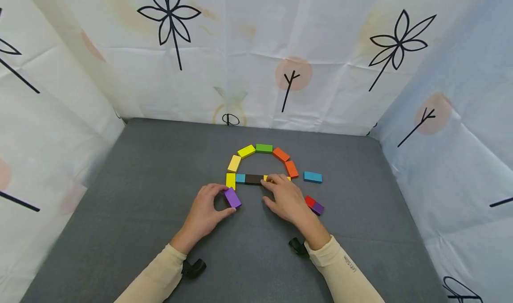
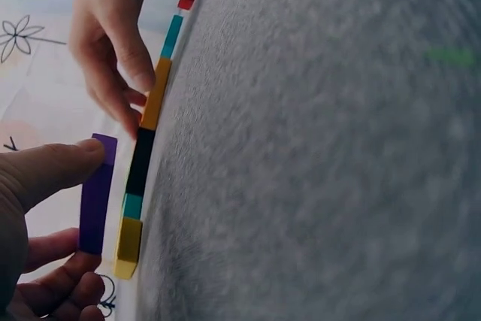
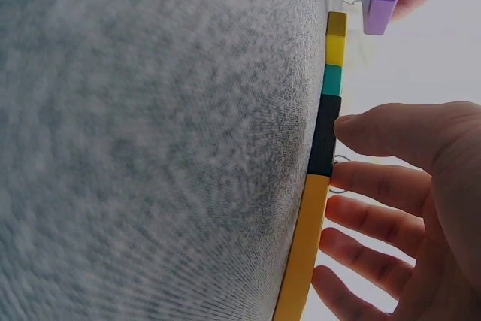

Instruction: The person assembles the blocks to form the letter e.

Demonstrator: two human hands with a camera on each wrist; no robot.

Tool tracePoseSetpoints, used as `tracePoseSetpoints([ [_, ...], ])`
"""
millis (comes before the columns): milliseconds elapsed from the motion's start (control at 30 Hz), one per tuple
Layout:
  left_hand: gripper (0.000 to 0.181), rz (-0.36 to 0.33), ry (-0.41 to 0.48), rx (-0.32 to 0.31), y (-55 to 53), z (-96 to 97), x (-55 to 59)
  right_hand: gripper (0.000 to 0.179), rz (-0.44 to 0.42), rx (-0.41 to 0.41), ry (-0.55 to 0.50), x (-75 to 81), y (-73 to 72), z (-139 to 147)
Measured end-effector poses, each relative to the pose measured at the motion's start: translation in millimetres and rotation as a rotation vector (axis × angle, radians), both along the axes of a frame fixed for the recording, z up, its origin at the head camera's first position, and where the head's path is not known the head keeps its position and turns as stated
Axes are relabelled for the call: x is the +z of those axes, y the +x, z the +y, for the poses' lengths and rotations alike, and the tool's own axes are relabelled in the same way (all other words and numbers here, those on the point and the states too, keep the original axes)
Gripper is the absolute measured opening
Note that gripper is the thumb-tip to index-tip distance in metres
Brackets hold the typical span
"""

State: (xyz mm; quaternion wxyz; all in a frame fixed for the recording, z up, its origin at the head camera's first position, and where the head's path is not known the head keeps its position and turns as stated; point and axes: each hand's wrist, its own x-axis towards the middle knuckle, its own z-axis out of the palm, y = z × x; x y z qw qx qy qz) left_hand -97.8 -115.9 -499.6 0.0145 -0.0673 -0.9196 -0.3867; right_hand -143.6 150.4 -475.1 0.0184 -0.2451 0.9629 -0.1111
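Note:
My left hand pinches a purple block between thumb and fingers. In the left wrist view that block is held up off the table, near the yellow block at the row's left end. Right of the yellow block, a small blue block and a black block lie in line. My right hand rests its fingertips along the black block and the long orange-yellow block, its fingers spread and loosely bent. In the head view this hand covers most of the orange-yellow block.
Above the row, an arch of blocks includes yellow, green and orange ones. A loose blue block lies to the right. Red and dark purple blocks lie beside my right wrist. Patterned cloth walls border the grey table.

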Motion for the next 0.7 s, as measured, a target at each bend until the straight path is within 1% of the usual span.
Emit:
tracePoseSetpoints([
  [100, 0.065, -0.015, -0.03, -0.006, 0.1, 2.9, -1.6, 0.05, 0.008, 0.005, -0.004, 0.2, -0.1, 0.0],
  [200, 0.065, -0.015, -0.056, -0.014, 0.4, 4.3, -3.1, 0.05, 0.015, 0.008, -0.012, -0.1, -0.4, 0.1],
  [333, 0.064, -0.012, -0.073, -0.024, 0.7, 4.7, -4.1, 0.05, 0.014, 0.008, -0.007, -1.2, -0.7, 0.4],
  [500, 0.064, -0.024, -0.098, -0.032, 0.7, 4.8, -5.0, 0.05, 0.015, 0.01, -0.01, -3.0, -1.1, 0.9],
  [700, 0.064, -0.022, -0.14, -0.04, 0.5, 6.6, -3.5, 0.05, 0.018, 0.012, -0.021, -3.5, -1.4, 1.6],
])
